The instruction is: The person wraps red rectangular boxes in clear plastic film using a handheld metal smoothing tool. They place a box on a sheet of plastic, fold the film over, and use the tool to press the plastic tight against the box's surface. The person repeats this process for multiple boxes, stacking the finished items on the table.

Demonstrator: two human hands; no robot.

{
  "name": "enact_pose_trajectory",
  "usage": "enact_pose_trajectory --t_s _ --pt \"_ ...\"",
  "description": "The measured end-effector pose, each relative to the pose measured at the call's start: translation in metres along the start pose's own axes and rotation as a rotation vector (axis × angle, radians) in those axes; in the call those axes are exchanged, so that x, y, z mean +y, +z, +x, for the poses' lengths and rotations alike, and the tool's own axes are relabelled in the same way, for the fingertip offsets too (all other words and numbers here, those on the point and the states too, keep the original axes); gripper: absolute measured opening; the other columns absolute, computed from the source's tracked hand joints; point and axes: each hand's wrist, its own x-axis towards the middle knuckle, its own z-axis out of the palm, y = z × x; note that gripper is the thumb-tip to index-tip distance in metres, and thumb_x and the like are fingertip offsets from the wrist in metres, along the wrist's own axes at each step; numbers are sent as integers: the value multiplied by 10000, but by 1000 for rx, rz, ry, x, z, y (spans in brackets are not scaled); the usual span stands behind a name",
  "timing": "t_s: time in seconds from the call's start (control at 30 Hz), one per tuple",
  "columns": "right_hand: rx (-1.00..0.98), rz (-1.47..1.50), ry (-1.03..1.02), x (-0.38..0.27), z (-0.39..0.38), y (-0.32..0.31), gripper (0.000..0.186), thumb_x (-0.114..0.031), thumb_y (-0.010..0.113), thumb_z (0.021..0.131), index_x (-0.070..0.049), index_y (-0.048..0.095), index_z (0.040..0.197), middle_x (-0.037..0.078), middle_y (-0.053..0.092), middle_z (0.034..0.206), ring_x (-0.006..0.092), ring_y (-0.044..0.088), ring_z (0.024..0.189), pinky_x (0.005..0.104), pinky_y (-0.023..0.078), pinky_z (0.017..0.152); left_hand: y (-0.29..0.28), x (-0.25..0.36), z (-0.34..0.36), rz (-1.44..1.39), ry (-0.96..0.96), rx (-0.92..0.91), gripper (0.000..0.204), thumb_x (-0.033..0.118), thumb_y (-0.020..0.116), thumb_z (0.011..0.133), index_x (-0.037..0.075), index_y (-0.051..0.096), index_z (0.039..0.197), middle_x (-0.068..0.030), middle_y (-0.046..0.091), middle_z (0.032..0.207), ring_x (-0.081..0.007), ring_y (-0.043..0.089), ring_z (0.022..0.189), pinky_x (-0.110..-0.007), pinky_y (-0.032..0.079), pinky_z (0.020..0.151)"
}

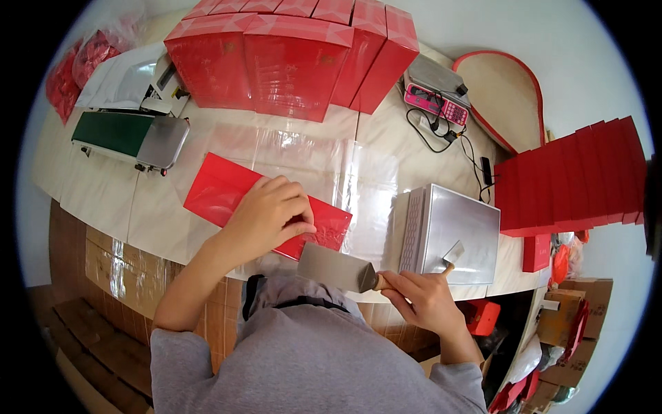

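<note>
Pale marbled worktop (103, 190), white wall (476, 27) behind. Right grip (426, 300) is closed around the wooden handle of a broad-bladed tool (332, 268). Left grip (276, 207), fingers bent, rests on a flat red packet (224, 183); can't tell if it's pinching anything. Packet lies skewed on the worktop, clear film (372, 190) around it, blade just beside its near edge; contact unclear.

Risks: left fingertips are near the blade, so a slip of the right wrist could nick them or score the packet. Loose film could crease or tear if the blade catches it. Right grip is just beside a silver metal box (469, 221); a sideways swing might bump it.

Containers: metal box shows only its outside. Stacked red boxes (569, 179) on the right, contents hidden. Tall red packages (296, 65) at the back, same. Clear bag (103, 45) far left holds something red. Cardboard cartons (586, 303) lower right, contents unclear.
</note>
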Motion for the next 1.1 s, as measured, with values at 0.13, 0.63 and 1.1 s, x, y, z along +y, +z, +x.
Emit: enact_pose_trajectory --t_s 0.13,0.63,1.1 --pt "-18 -109 6 -7 8 -2 205 -157 683 861 -33 637 1017 45 540 626 209 569 486 335 430 427 -1 -13 0 -127 -85 30 116 115 715 782 49 623 811 -63 565 858 -250 558 860 -363 470 753" --pt "-56 -86 11 -8 22 -1 148 -191 639 899 -55 585 924 45 559 595 242 560 464 363 417 405 -7 -20 0 -293 -153 -5 84 12 699 776 9 642 837 -74 594 862 -228 599 817 -330 479 718" --pt "75 -179 18 3 9 -2 203 -229 661 887 -73 637 1016 41 554 606 228 564 476 349 422 420 -13 -13 3 -333 -229 -20 65 -11 655 821 6 623 875 -57 592 856 -163 579 761 -273 461 688"
